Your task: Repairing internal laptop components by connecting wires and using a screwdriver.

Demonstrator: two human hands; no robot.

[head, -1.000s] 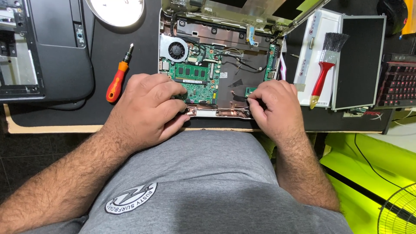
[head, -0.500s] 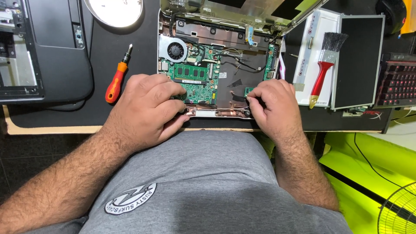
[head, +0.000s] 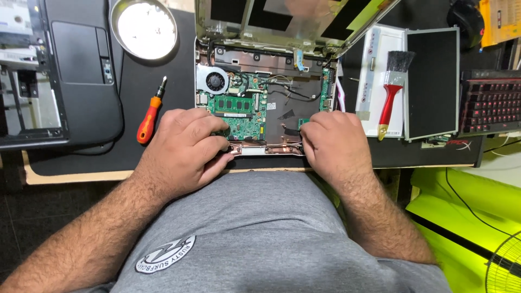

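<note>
An opened laptop base (head: 271,62) lies on the black mat, its green circuit board (head: 241,111) and round fan (head: 215,82) exposed. My left hand (head: 184,149) rests on the near left corner of the base, fingers curled over the board's lower edge. My right hand (head: 336,144) grips the near right part of the base, fingertips pressed on a copper-coloured strip (head: 266,147) along the front edge. Both hands cover what lies under them.
A red and orange screwdriver (head: 149,114) lies left of the laptop. A round metal dish (head: 145,28) sits at the back. Another dark laptop shell (head: 81,70) is far left. A red-handled brush (head: 392,92), a screen panel (head: 433,81) and a keyboard (head: 491,108) stand right.
Both hands have stayed on the laptop's front edge; only slight finger shifts show.
</note>
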